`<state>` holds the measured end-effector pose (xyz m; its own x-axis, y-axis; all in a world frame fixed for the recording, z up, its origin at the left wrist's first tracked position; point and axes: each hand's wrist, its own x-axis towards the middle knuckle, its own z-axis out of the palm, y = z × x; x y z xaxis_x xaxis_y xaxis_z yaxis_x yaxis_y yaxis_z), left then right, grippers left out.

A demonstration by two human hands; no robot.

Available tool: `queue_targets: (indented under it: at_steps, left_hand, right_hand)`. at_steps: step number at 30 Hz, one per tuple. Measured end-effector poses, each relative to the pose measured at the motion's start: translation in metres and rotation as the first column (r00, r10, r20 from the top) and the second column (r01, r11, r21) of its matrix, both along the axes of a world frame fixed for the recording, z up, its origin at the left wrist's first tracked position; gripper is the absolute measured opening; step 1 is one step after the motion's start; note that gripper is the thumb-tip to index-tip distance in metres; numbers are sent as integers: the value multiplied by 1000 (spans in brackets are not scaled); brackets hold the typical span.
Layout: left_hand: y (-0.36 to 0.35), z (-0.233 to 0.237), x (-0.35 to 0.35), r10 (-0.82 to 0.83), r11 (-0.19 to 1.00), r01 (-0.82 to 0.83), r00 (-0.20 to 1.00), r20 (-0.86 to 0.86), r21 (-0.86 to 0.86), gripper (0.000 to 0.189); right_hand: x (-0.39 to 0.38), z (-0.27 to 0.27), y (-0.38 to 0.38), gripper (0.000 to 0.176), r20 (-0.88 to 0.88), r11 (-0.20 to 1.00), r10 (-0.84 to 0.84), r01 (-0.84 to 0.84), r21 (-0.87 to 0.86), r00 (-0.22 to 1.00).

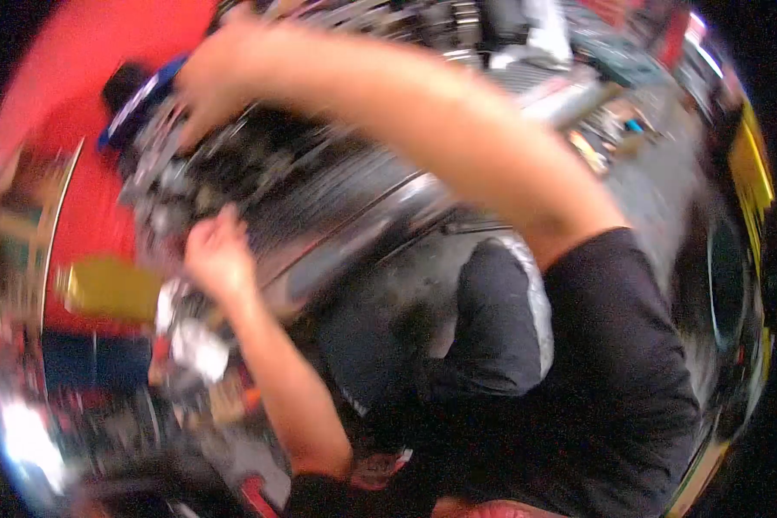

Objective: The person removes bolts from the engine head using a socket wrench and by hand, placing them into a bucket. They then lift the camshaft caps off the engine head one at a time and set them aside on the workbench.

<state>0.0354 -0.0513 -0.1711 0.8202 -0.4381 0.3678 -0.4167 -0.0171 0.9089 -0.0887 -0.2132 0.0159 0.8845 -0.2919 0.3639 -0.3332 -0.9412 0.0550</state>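
Note:
My left hand is raised at the left, its blurred fingers curled in beside grey and dark metal machine parts. Whatever it may hold is hidden. Across the top reaches my right arm, bare below a black sleeve. My right hand is smeared by motion over the upper part of the machinery, fingers pointing down and left. Right at its fingers is a blue thing with white marks, and a black rounded shape lies against that. A long dark ribbed panel runs below the right forearm.
Red surfaces stand behind the machinery. A yellow-olive block and white crumpled material are at the left. My bent knee is below the panel. Small items lie on the grey floor at the right.

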Motion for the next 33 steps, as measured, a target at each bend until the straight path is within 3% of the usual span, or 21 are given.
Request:
queue_targets:
  at_steps: [1, 2, 3, 4, 6, 9, 12, 14, 15, 16, 17, 18, 19, 21, 23, 25, 28, 31, 33]
  left_hand:
    - [-2, 4, -4, 37, 999, -37, 999, -1, 4, 23]
    - [-1, 10, -8, 60, 994, -65, 997, 55, 83, 22]
    - [-1, 1, 0, 3, 1000, -2, 997, 74, -7, 21]
    - [-5, 4, -4, 28, 1000, -28, 1000, 11, 11, 20]
    - [-6, 5, -8, 31, 999, -32, 998, 47, 25, 21]
    - [-1, 10, -14, 1, 1000, -1, 1000, 13, -8, 23]
    - [1, 14, -17, -29, 999, 27, 996, -81, -23, 24]
    - [-2, 11, -13, 9, 998, -7, 999, -42, 68, 23]
    - [-3, 14, -17, 71, 986, -75, 997, 33, 146, 23]
    - [0, 22, -25, 84, 982, -103, 988, 126, 158, 24]
    - [-2, 16, -19, 120, 974, -160, 965, 233, 162, 26]
    - [-4, 14, -22, 130, 984, -154, 965, 229, 86, 26]
    - [-7, 6, -14, 125, 986, -151, 948, 292, 69, 22]
    - [-10, 14, -22, 35, 996, -32, 999, 35, -79, 21]
    - [-8, 15, -21, -24, 991, 16, 998, -57, -134, 21]
    - [-9, 14, -20, -21, 990, 12, 998, -65, -142, 20]
    - [-11, 10, -17, 11, 991, -14, 1000, -26, -131, 19]
    - [-14, 6, -12, 90, 994, -79, 987, 133, -80, 21]
    - [-14, 7, -15, 126, 991, -119, 984, 124, -66, 21]
  right_hand:
    - [5, -2, 5, 67, -14, 997, 61, -62, -50, 998]
    - [-10, 1, 26, 76, -3, 997, 59, -59, -56, 998]
    - [4, -18, 33, 91, 260, 993, 110, -97, -62, 959]
    - [28, -31, 42, 102, 373, 995, 80, -51, -86, 924]
    - [38, -34, 46, 100, 234, 990, 14, 20, -142, 972]
    - [44, -18, 42, 85, -106, 999, 35, -33, 17, 994]
    - [40, -8, 40, 81, -201, 997, 80, -79, 11, 976]
    - [42, 4, 32, 77, -362, 991, 131, -112, 72, 923]
    - [36, 6, 29, 78, -346, 980, 148, -92, 174, 926]
    - [58, -6, 17, 84, -281, 971, 225, -190, 147, 933]
    - [49, -6, 21, 91, -198, 985, 149, -164, -60, 969]
    - [45, -8, 19, 91, -141, 974, 141, -163, -160, 980]
    - [78, -21, 14, 75, -124, 984, 61, -81, -160, 990]
    - [41, -13, 70, 72, 26, 926, -255, 252, -283, 967]
    - [30, -13, 51, 67, -45, 938, -59, 40, -345, 997]
    - [41, 18, 47, 61, -413, 988, -72, 8, -154, 908]
    - [42, 16, 41, 56, -409, 980, -1, -81, -183, 913]
    - [43, 20, 40, 55, -416, 979, 18, -101, -177, 909]
    - [43, 19, 38, 57, -412, 982, 36, -109, -153, 910]
